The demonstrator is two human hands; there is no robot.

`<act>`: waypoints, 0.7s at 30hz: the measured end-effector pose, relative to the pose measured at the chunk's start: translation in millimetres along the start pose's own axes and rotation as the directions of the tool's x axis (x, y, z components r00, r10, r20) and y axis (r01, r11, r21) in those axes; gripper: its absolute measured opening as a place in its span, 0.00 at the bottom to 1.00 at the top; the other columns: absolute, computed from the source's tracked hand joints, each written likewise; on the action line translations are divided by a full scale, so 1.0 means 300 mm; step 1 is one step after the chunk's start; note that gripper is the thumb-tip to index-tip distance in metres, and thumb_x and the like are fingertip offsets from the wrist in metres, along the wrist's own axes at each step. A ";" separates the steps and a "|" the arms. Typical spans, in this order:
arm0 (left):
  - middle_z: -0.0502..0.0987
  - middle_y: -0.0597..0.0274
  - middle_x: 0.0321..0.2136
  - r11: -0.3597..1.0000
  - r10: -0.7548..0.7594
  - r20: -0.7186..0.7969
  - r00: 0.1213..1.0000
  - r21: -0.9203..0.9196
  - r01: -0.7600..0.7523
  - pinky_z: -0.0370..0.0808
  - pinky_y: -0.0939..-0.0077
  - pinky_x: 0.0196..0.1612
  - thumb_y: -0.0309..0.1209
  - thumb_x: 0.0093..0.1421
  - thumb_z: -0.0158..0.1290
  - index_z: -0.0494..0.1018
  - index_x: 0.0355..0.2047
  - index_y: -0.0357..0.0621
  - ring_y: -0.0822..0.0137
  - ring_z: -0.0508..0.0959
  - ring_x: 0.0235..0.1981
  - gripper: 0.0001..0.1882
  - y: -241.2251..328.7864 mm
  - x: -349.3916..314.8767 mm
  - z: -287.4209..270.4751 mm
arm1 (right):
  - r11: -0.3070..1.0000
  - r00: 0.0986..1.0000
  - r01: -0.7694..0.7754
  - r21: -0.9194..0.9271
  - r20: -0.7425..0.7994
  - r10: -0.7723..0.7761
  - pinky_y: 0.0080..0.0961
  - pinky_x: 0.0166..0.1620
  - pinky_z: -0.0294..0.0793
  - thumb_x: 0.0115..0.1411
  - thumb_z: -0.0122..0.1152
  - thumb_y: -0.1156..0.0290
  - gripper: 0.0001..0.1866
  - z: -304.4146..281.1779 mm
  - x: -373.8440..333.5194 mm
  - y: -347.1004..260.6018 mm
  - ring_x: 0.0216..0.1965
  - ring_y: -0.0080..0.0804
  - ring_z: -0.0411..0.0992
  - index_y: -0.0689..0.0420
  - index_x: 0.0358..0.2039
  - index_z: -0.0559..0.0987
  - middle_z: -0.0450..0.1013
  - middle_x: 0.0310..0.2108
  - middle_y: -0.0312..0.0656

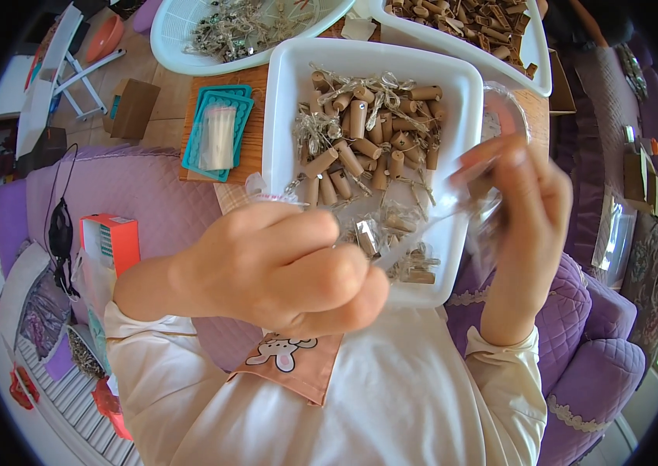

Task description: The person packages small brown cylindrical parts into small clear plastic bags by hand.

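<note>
My left hand is a closed fist in front of the white tub's near left side. A piece of clear plastic sticks out above its knuckles; the rest is hidden by the fingers. My right hand, blurred at the fingertips, is raised over the tub's right edge and pinches a clear plastic bag. A translucent strip stretches between the two hands. In the white tub lie many brown cork-shaped string lights with coiled wire. Nearer me, some sit in clear bags.
Behind the tub stand a pale round basket of wire lights and a white bin of brown pieces. Left of the tub, teal trays carry a pack of white sticks. A roll of tape lies at the right.
</note>
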State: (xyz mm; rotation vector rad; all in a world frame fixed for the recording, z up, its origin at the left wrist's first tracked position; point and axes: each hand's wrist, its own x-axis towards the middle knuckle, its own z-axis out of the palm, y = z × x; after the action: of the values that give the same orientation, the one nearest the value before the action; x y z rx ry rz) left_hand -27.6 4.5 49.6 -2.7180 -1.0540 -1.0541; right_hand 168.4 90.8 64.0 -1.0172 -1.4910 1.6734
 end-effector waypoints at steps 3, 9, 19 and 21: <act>0.62 0.71 0.22 0.990 -0.138 -0.013 0.990 -0.041 0.137 0.61 0.85 0.12 0.24 0.43 0.51 0.67 0.26 0.49 0.75 0.64 0.15 0.09 -0.019 -0.044 0.007 | 0.991 0.988 0.115 -0.068 -0.095 -0.122 0.07 0.21 0.58 0.62 0.43 0.67 0.14 -0.027 0.004 0.043 0.21 0.10 0.64 0.63 0.28 0.74 0.73 0.23 0.34; 0.67 0.54 0.30 0.849 -0.380 -0.239 0.894 -0.473 0.234 0.63 0.78 0.14 0.26 0.54 0.45 0.66 0.25 0.40 0.71 0.64 0.12 0.03 -0.006 -0.029 0.042 | 0.979 0.981 0.193 0.070 -0.036 -0.191 0.08 0.21 0.53 0.62 0.43 0.68 0.13 0.024 0.005 0.087 0.18 0.11 0.58 0.64 0.32 0.73 0.69 0.21 0.32; 0.65 0.66 0.12 0.354 -0.712 0.077 0.698 -0.819 0.452 0.57 0.82 0.15 0.30 0.52 0.44 0.65 0.18 0.40 0.77 0.61 0.11 0.09 0.004 -0.049 0.122 | 0.979 0.977 0.201 0.022 -0.070 -0.199 0.12 0.20 0.53 0.61 0.44 0.67 0.13 0.093 -0.039 0.132 0.16 0.14 0.57 0.63 0.32 0.75 0.59 0.22 0.32; 0.62 0.67 0.08 0.382 -0.745 0.043 0.666 -0.791 0.478 0.54 0.81 0.13 0.37 0.51 0.50 0.65 0.17 0.39 0.78 0.58 0.09 0.15 0.008 -0.042 0.145 | 0.982 0.982 0.184 0.051 -0.053 -0.182 0.12 0.20 0.54 0.61 0.44 0.68 0.13 0.107 -0.055 0.128 0.17 0.14 0.57 0.63 0.32 0.75 0.59 0.22 0.32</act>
State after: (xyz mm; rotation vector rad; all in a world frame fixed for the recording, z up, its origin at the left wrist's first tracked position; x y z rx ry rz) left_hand -7.6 7.1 9.0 -2.3744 -2.0339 -2.4916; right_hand 148.6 56.4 29.2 -0.8574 -1.4524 1.5408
